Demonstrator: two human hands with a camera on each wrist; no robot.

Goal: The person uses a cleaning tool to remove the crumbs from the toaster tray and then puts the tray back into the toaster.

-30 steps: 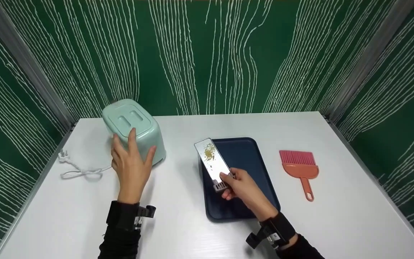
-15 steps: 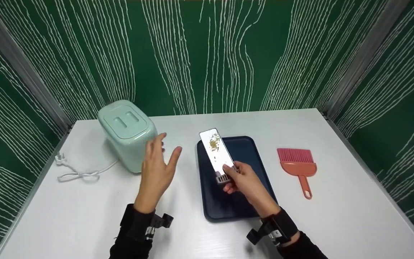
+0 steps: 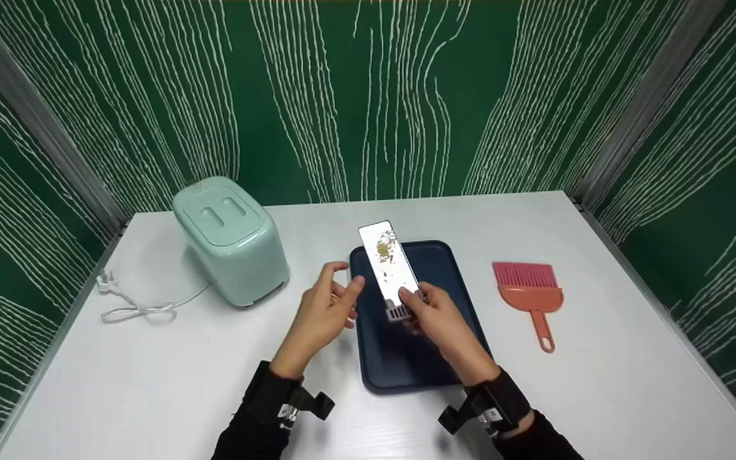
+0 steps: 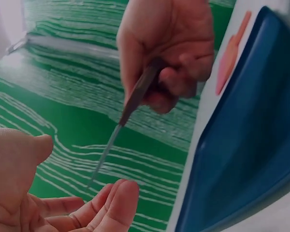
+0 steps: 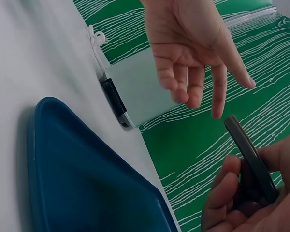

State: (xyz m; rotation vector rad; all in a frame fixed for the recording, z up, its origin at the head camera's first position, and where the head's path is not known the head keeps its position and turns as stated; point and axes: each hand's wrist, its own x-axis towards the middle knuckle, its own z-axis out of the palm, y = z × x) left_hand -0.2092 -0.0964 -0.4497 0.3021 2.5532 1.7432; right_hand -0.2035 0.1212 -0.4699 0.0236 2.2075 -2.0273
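Note:
In the head view my right hand (image 3: 441, 322) grips the near end of a narrow, shiny crumb tray (image 3: 398, 276), thumb on top. Yellowish crumbs (image 3: 383, 248) lie toward its far end. It is held above a dark blue serving tray (image 3: 406, 370) on the table. My left hand (image 3: 320, 316) hovers at the blue tray's left edge, fingers loosely bent and holding nothing. A gap separates it from the crumb tray, which the left wrist view shows nearly edge-on. In the right wrist view the crumb tray's dark end (image 5: 251, 157) sits between right thumb and fingers.
A mint-green toaster (image 3: 234, 249) stands at the back left, its white cord and plug (image 3: 144, 310) lying beside it. To the right is a small brush (image 3: 528, 297) with pink bristles and an orange handle. Green patterned walls (image 3: 400, 96) enclose the white table (image 3: 623, 358).
My left hand has left the toaster and moved right, to beside the blue tray, its fingers bending. My right hand has raised the crumb tray slightly away from me and turned it a little.

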